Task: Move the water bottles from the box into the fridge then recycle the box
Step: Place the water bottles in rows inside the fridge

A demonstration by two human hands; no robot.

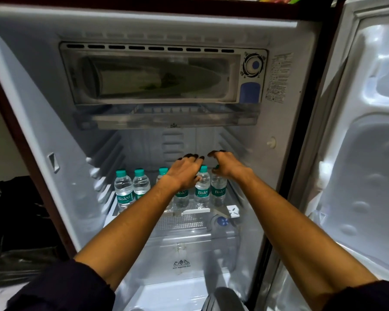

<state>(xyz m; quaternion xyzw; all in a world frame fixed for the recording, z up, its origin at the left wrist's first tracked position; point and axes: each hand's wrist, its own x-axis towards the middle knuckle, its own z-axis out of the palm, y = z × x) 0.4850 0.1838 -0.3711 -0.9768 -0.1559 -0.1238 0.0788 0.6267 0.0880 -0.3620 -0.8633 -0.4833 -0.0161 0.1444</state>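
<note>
Several small Bisleri water bottles with green caps stand in a row on the fridge shelf [184, 221]; the leftmost water bottle [124, 189] and its neighbour [141, 184] stand free. My left hand [184, 172] lies over the top of a middle bottle [182, 194], fingers bent down round it and hiding its cap. Beside it stands a bottle [202, 187] with its cap showing. My right hand [226, 164] curls over the top of the rightmost bottle [218, 189], a sliver of green cap showing under the thumb. The box is out of view.
The freezer compartment [157, 79] hangs above the shelf, and a clear vegetable drawer [182, 259] sits below it. The open fridge door [357, 153] stands at the right. A black bag [14, 221] lies on the floor to the left.
</note>
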